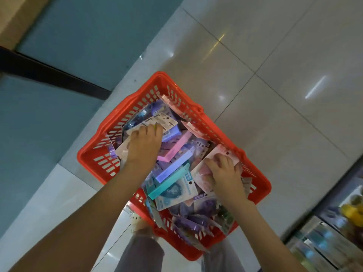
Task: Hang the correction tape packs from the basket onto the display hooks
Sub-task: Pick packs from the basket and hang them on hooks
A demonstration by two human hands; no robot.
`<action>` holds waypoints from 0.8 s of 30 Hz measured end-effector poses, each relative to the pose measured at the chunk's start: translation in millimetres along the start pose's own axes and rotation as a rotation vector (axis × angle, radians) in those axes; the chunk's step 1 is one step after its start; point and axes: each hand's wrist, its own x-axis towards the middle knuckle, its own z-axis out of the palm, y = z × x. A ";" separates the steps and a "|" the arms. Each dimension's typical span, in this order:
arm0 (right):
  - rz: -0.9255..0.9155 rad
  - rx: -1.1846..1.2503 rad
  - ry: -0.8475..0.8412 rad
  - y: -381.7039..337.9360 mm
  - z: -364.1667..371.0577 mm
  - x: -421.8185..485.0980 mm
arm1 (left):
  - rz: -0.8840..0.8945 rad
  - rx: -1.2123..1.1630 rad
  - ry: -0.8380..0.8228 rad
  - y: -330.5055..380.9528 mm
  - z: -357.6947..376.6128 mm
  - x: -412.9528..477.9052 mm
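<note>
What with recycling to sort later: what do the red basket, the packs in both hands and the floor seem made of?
Red basket: moulded plastic, slight sheen; slotted walls. White pack in the left hand and pink pack in the right hand: probably printed card, matte; flat, stiff, with barcode or punched hole. Floor: glossy tiles, perhaps ceramic; joint lines and mirrored lights.

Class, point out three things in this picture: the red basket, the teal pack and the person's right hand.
red basket [87, 154]: head view, left corner wall.
teal pack [169, 181]: head view, middle of its long edge.
right hand [225, 173]: head view, back of the hand.
</note>
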 end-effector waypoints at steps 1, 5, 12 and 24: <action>0.004 -0.016 0.032 -1.0 -6.8 -10.2 | -0.002 -0.052 -0.026 -2.1 -4.2 -6.5; 0.033 0.097 0.009 -7.8 -44.5 -46.2 | -0.093 -0.476 -0.120 -19.4 -43.2 -35.7; -0.249 0.459 0.290 -77.7 -172.9 -104.0 | -0.264 -1.819 -0.360 -76.4 -160.6 -120.0; -0.758 0.367 0.458 -265.6 -412.3 -234.1 | 0.287 -2.132 -0.278 -234.3 -381.5 -329.0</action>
